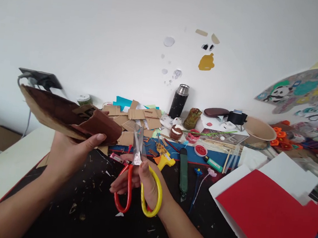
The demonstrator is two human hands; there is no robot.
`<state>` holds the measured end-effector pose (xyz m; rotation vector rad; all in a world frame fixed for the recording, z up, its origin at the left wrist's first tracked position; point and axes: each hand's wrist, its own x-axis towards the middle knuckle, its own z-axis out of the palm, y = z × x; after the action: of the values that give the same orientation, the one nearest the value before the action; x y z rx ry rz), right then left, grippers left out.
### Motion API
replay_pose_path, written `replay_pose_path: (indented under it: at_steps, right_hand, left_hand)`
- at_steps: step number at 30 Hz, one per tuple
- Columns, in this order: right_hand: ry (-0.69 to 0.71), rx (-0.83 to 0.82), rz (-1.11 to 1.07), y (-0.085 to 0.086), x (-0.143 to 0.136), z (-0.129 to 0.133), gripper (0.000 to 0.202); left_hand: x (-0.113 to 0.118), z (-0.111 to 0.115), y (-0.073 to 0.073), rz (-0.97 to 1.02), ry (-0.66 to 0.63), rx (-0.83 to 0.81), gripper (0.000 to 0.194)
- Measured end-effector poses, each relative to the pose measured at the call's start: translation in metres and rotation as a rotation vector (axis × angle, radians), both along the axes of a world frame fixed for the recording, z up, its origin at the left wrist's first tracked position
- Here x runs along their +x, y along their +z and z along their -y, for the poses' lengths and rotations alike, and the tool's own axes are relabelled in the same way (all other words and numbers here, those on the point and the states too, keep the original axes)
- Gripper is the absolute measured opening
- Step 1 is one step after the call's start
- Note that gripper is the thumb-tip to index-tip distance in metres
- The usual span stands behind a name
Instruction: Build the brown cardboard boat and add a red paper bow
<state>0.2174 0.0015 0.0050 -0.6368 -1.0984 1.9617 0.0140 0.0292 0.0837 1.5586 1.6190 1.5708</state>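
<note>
My left hand (68, 155) holds up a piece of brown-painted cardboard (62, 118), thumb on top, above the left part of the black table (91, 218). My right hand (140, 185) grips a pair of scissors (137, 177) with one red and one yellow handle loop. The steel blades point up and away, close together, just right of the cardboard's edge. The blades do not touch the cardboard.
A heap of cardboard scraps (136, 118) lies behind the hands. A yellow glue gun (164, 159), a green utility knife (183, 172), a black flask (179, 100) and paint jars sit mid-table. Red paper (268, 217) on white sheets covers the right.
</note>
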Motion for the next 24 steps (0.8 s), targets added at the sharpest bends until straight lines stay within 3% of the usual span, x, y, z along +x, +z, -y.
replay_pose_path:
  at_steps: [3,7,10,18,24]
  right_hand:
    - [0.031,-0.009,0.011,0.002,0.002,0.000,0.119]
    - [-0.027,-0.011,0.092,0.006,0.003,0.003,0.109]
    - [-0.065,0.041,0.181,0.007,0.002,0.007,0.094]
    - [-0.097,0.103,0.292,0.001,0.001,0.011,0.073]
    - [-0.102,0.095,0.339,0.005,0.001,0.012,0.073]
  left_hand:
    - [-0.003,-0.001,-0.003,-0.064,0.005,-0.028,0.041]
    - [-0.011,-0.002,-0.013,-0.172,0.167,-0.053,0.043]
    - [-0.016,-0.002,-0.023,-0.241,0.236,0.041,0.042]
    - [-0.022,0.004,-0.040,-0.348,0.181,0.222,0.028]
    - [-0.018,0.006,-0.045,-0.433,0.081,0.279,0.027]
